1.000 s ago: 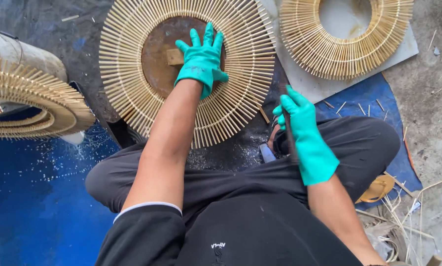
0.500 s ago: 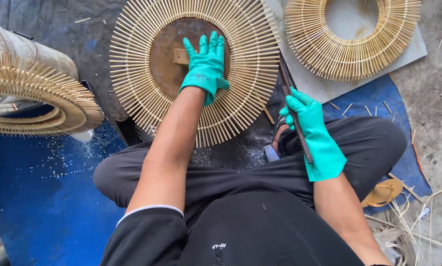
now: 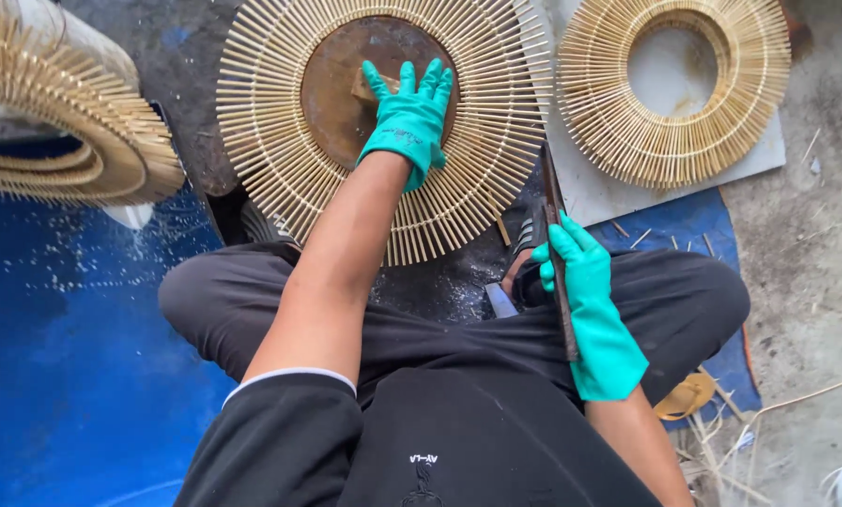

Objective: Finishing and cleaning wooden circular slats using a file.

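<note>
The left hand, in a teal glove, lies flat with fingers spread on the brown round centre plate of a ring of radiating bamboo sticks. The palm partly covers a small wooden block on that plate. This grip is wide and encloses nothing; it presses down only. The ring lies on the dark floor just beyond the crossed legs.

The right hand, also gloved, is closed around a long dark flat blade. The blade points toward the ring's near right edge; its tip stands just beside the stick ends.

Step in hand, as judged: the ring is being pinned steady while the blade is brought to its outer sticks. The next move calls for firm downward pressure from the left hand and a controlled blade angle at the rim.

Limits of view: the blade's lower end is hidden behind the right glove and forearm. A second stick ring rests on a pale board. A third ring is cut off at the left edge. Whether the blade touches the sticks cannot be told.
</note>
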